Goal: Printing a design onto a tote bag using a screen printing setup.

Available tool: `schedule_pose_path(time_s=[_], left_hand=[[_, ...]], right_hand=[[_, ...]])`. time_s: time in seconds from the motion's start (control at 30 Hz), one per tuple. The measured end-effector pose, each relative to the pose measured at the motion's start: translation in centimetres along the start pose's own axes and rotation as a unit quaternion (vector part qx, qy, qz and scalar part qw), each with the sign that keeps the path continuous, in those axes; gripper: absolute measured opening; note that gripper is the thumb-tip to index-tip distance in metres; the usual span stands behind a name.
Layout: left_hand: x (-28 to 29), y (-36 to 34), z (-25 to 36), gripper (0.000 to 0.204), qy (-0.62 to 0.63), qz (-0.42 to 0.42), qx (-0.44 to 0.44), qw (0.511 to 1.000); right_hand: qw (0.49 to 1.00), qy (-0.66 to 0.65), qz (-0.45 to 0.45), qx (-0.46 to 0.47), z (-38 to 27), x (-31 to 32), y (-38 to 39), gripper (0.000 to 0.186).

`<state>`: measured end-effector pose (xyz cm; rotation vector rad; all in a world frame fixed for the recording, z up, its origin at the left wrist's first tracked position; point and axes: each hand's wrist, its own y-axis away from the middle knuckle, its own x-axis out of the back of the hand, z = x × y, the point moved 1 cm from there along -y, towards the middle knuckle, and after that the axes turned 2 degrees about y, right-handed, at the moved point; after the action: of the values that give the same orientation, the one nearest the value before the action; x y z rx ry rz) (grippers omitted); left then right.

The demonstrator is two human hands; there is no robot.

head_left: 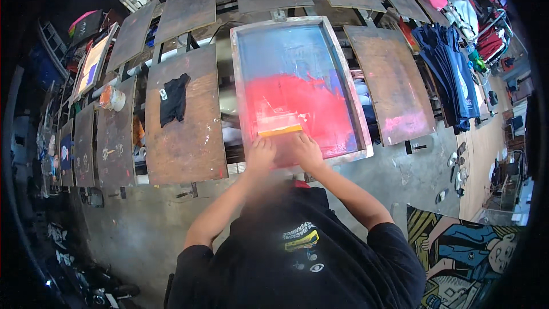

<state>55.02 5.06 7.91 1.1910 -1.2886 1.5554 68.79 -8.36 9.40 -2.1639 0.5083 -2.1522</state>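
Squeegee with a bright yellow strip [279, 131] lies across the near half of a rectangular screen with a pale, ink-stained frame [280, 22], closer to the frame's near edge than to its far one. Both bare hands grasp it: the left hand [262, 153] is bent over its left end, the right hand [307, 150] over its right end, fingertips by the yellow strip. Glossy pink-red ink [326, 106] covers most of the mesh beyond and to the right of the squeegee, while hazy blue mesh [274, 48] shows toward the frame's far edge.

Beside the frame's left edge stands a worn brown rectangular board [183, 157], with a crumpled black cloth [174, 103] bearing a small white tag on its farther half. Another brown board [386, 68], smeared pink at its near edge, lies off the frame's right edge; dark-blue garments [449, 74] hang past that board's right edge.
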Motion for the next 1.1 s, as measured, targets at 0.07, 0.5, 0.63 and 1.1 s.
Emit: schedule_pose_path(time_s=[0.07,0.5,0.63,1.1], left_hand=[[-0.1,-0.3,0.1,0.043,0.000,-0.034,-0.003,0.999],[1.0,-1.7,-0.9,0.045,0.057,-0.142,-0.001,0.988],[0.9,-1.1,-1.0,0.044,0.072,-0.112,0.004,0.991],[5.9,-8.9,-11.2,0.050,0.349,-0.183,0.067,0.917]], right_hand=[[1.000,-0.007,-0.003,0.011,0.4,0.0,-0.1,0.025],[0.993,-0.047,-0.111,0.018,1.3,0.7,-2.6,0.019],[0.992,-0.037,-0.115,0.027,1.1,0.9,-2.6,0.019],[0.957,-0.226,-0.174,0.046,7.9,2.9,-12.6,0.033]])
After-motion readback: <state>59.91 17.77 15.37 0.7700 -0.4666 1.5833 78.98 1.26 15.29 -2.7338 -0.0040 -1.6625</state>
